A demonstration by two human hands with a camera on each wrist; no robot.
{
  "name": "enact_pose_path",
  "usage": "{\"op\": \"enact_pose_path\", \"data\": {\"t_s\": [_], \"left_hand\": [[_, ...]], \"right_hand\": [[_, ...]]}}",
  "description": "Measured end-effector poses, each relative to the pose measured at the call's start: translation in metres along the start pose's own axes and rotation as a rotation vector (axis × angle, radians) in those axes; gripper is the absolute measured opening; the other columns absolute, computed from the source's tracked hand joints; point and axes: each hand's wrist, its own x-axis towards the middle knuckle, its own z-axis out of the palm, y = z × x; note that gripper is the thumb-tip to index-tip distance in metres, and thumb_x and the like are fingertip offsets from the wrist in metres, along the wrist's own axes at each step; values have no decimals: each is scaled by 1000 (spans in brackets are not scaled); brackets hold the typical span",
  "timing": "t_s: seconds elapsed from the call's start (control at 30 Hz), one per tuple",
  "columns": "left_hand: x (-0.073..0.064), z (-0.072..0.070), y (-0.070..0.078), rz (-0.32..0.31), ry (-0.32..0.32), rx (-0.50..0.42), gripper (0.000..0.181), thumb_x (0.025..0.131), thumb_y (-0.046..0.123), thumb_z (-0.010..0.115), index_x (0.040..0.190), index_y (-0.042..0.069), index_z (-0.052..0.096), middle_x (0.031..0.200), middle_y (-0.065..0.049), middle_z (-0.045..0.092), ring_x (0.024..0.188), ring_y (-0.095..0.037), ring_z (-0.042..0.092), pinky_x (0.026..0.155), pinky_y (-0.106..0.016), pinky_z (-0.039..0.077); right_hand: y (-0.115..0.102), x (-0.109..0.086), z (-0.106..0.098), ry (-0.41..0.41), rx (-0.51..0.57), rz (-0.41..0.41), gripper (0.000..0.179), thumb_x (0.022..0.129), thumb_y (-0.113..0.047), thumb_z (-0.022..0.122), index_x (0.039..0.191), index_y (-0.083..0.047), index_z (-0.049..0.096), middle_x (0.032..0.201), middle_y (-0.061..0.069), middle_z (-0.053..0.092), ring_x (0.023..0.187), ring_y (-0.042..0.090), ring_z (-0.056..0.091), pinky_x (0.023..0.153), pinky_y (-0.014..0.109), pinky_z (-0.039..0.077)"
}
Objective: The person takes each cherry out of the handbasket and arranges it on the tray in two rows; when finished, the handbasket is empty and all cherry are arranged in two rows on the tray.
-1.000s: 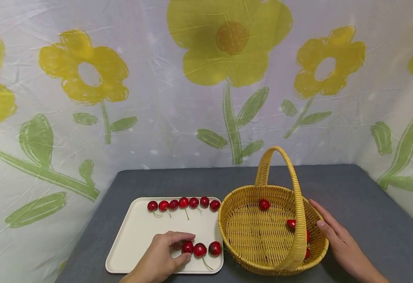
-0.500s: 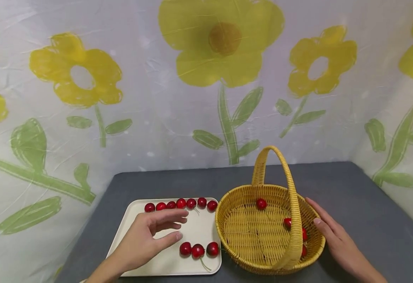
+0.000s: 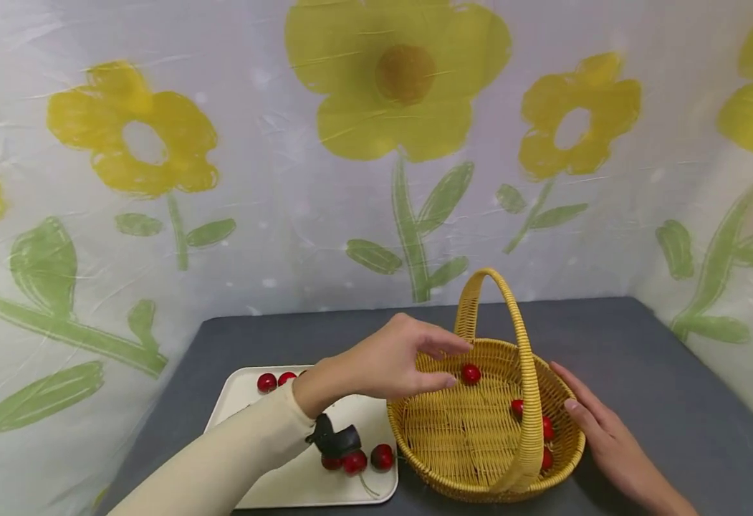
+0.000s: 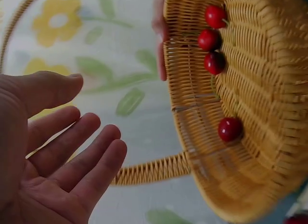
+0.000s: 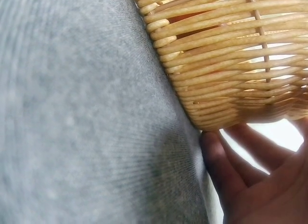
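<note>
My left hand [image 3: 408, 358] hovers over the back left rim of the yellow wicker basket [image 3: 437, 481], thumb and fingers apart with nothing between them. The left wrist view shows the same spread fingers [image 4: 103, 171] beside the basket. Inside lie several red cherries [image 3: 471, 374], most of them toward the right side. Against the basket's outer right side rests my right hand [image 3: 615, 437]; in the right wrist view its extended fingers [image 5: 224, 161] touch the woven wall [image 5: 226, 84]. Three cherries [image 3: 382, 456] sit at the front right of the white tray [image 3: 314, 491].
More cherries [image 3: 266, 382] line the tray's back edge, partly hidden behind my left forearm and sleeve [image 3: 241, 448]. The basket's tall handle [image 3: 531, 387] arches up right of my left hand. A grey table [image 3: 582, 322] meets a flower-printed curtain [image 3: 324, 272].
My left hand has let go of a cherry at the tray's front, lifted, and moved right and back to the basket. The right hand stays against the basket.
</note>
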Motion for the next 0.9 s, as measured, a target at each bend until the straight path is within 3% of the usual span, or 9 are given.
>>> {"op": "enact_pose_path", "data": {"t_s": [0.17,0.37,0.43,0.53,0.63,0.7,0.77,0.9], "left_hand": [[50,12,-4,2,-184,204,42,105,22,76,146,14,71,143,3,74,125,-8,72,105,-23,57],[88,31,-17,-106,-396,341,42,109,21,71,150,15,68,148,3,69,131,-15,67,106,-24,54],[96,39,-19,-138,-440,380,37,109,20,71,145,15,70,142,2,69,125,-12,66,101,-21,55],[105,50,-20,-182,-498,440,7,109,19,70,112,13,73,101,5,63,87,-5,58,78,-17,47],[112,59,-20,-225,-547,537,25,110,20,68,88,17,57,81,5,40,69,-9,34,66,-24,33],[114,64,-20,-239,-577,588,33,110,19,67,82,18,51,75,4,34,65,-10,30,64,-26,30],[115,68,-21,-255,-587,607,31,110,17,67,82,21,55,77,6,41,67,-8,35,64,-25,33],[113,72,-22,-267,-586,592,19,107,13,71,90,22,73,89,10,63,78,-3,54,67,-20,43]], "right_hand": [[0,1,1,4,-7,-2,55,122,-35,36,175,-40,21,179,12,30,158,32,37,97,13,48],[-2,2,1,-3,6,2,55,122,-35,35,176,-36,21,179,13,29,157,46,37,97,13,49],[-2,1,1,-6,16,-1,55,122,-35,35,176,-34,22,180,13,29,157,44,36,97,12,48],[-1,1,1,5,11,-6,55,122,-35,35,176,-35,23,179,12,30,159,28,37,98,11,47],[-1,1,1,18,-2,-10,54,122,-34,36,175,-39,23,179,11,31,158,20,37,98,10,46],[-1,1,1,21,-3,-13,54,122,-34,36,174,-40,24,179,11,31,158,22,38,98,10,47],[-2,1,1,19,0,-15,54,122,-34,36,174,-40,24,179,10,31,158,23,38,98,10,46],[-3,-1,1,17,8,-14,54,122,-36,36,175,-40,23,179,10,31,151,-9,33,98,9,46]]}}
